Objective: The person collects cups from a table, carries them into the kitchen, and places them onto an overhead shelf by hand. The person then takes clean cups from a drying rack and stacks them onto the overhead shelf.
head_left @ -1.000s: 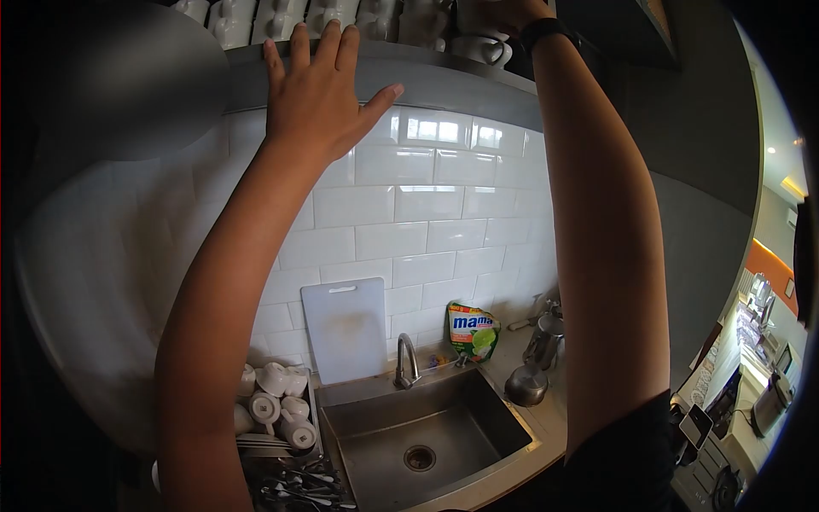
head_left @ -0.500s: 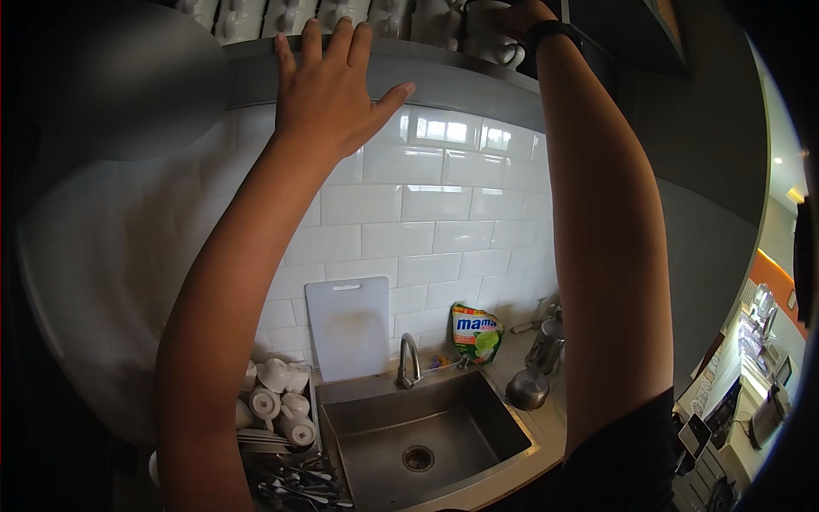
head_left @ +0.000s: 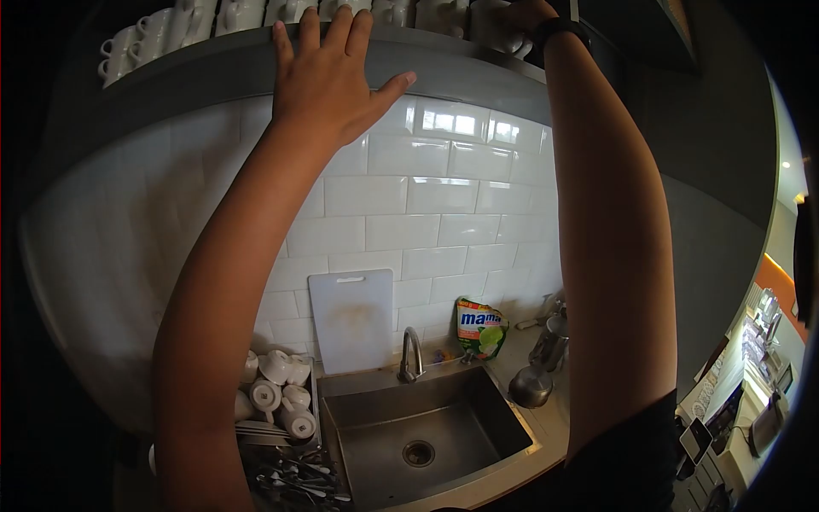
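My left hand (head_left: 322, 81) is spread open, with its fingertips on the front edge of the grey shelf (head_left: 478, 72). It holds nothing. At the top edge of the picture, my right hand (head_left: 527, 15) reaches in among the white mugs on the shelf, beside a mug (head_left: 493, 30) at the right end of the row. Shadow and the picture's edge hide most of its fingers, so I cannot tell whether they grip the mug. A black band (head_left: 559, 32) circles my right wrist. More white mugs (head_left: 192, 21) stand along the shelf to the left, some stacked.
Below is a steel sink (head_left: 375, 461) with a curved faucet (head_left: 411, 354). A white cutting board (head_left: 351, 320) leans on the tiled wall. Mugs (head_left: 277, 367) and cutlery (head_left: 294, 478) fill a rack at left. A detergent pouch (head_left: 480, 328) and metal pitcher (head_left: 531, 386) stand at right.
The view has shifted, so more mugs show at the left of the shelf and the shelf sits slightly higher in the picture. Both hands stay in nearly the same places.
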